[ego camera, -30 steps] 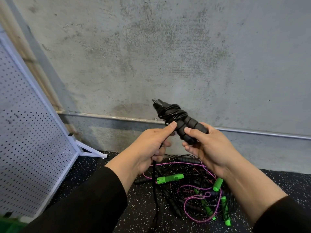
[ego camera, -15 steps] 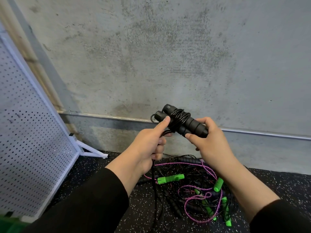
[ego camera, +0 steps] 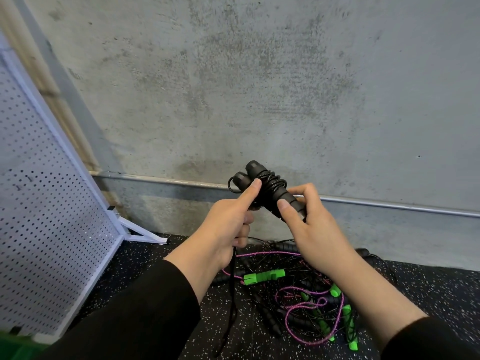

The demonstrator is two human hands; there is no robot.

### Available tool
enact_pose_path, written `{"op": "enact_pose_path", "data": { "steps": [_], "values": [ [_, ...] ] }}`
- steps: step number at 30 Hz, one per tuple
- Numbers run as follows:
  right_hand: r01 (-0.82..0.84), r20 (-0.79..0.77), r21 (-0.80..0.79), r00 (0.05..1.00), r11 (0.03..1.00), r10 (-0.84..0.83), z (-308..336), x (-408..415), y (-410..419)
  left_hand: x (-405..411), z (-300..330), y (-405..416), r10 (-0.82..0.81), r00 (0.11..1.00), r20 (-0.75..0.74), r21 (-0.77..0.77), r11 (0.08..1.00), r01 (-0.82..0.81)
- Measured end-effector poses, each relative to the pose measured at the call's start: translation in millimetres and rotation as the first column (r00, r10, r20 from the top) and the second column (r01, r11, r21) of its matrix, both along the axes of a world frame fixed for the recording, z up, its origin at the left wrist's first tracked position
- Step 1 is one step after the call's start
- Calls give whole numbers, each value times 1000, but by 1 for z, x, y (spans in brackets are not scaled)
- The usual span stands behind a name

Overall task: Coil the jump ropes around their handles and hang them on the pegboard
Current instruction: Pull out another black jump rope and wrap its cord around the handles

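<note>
Two black jump rope handles [ego camera: 262, 183] lie side by side at chest height, with thin black cord wound around them. My right hand [ego camera: 309, 227] grips the near end of the handles. My left hand [ego camera: 228, 222] holds the loose black cord [ego camera: 232, 294], which hangs down to the floor, and its thumb presses on the coil. The white pegboard [ego camera: 46, 229] leans at the left.
A tangle of more jump ropes [ego camera: 306, 292], with green handles, black handles and a pink cord, lies on the speckled black floor below my hands. A concrete wall [ego camera: 259, 87] with a metal rail is right in front. Something green shows at the bottom left corner.
The handles have swung from pointing up-left to lying flatter and have turned, so both end caps now show. My left thumb stays on the coil as the cord wraps on.
</note>
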State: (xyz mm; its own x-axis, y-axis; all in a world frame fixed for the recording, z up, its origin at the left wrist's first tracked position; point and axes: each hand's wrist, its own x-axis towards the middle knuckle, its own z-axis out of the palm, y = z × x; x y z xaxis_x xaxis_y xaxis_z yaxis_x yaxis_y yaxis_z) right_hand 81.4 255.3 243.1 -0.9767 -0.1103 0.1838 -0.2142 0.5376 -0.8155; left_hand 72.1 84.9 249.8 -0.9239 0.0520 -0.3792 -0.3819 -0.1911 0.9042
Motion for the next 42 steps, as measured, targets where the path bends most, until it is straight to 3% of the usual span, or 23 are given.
{"op": "enact_pose_path", "data": {
  "steps": [11, 15, 17, 20, 24, 29, 32, 35, 38, 40, 42],
  "values": [
    [-121, 23, 60, 993, 991, 120, -4, -2, -1, -1, 0, -2, -13, 1000, 3, 40, 999, 13],
    [-24, 204, -275, 975, 961, 83, 8, -1, 2, 0, 1, -1, -90, 993, -73, 47, 995, 93],
    [-13, 304, -329, 945, 944, 119, 11, -1, 5, 0, 1, 2, -125, 986, -109, 46, 990, 130],
    [-110, 274, -323, 940, 940, 204, 11, 0, 10, 2, 1, 4, -145, 982, -118, 33, 988, 150],
    [-40, 173, -378, 978, 925, 113, 9, -2, 6, -1, -1, 4, -147, 982, -115, 11, 989, 149],
    [18, 64, -93, 998, 995, -12, 0, -5, 4, 0, 0, 6, -127, 987, -96, -1, 992, 128],
    [10, 48, -53, 999, 999, -8, -1, -4, 5, 1, -1, 4, -135, 985, -103, -12, 991, 134],
    [-15, 143, -250, 988, 968, 52, 9, -3, 8, 1, 0, 1, -139, 982, -127, -4, 990, 140],
    [40, 397, -590, 884, 806, 247, 15, -1, 10, 1, 0, 1, -163, 974, -156, 13, 986, 167],
    [88, 492, -663, 799, 743, 345, 18, 1, 10, 2, 0, 2, -172, 972, -159, 1, 985, 174],
    [57, 500, -652, 782, 756, 372, 17, 1, 11, 2, -1, 1, -185, 970, -157, -17, 983, 185]
  ]
}}
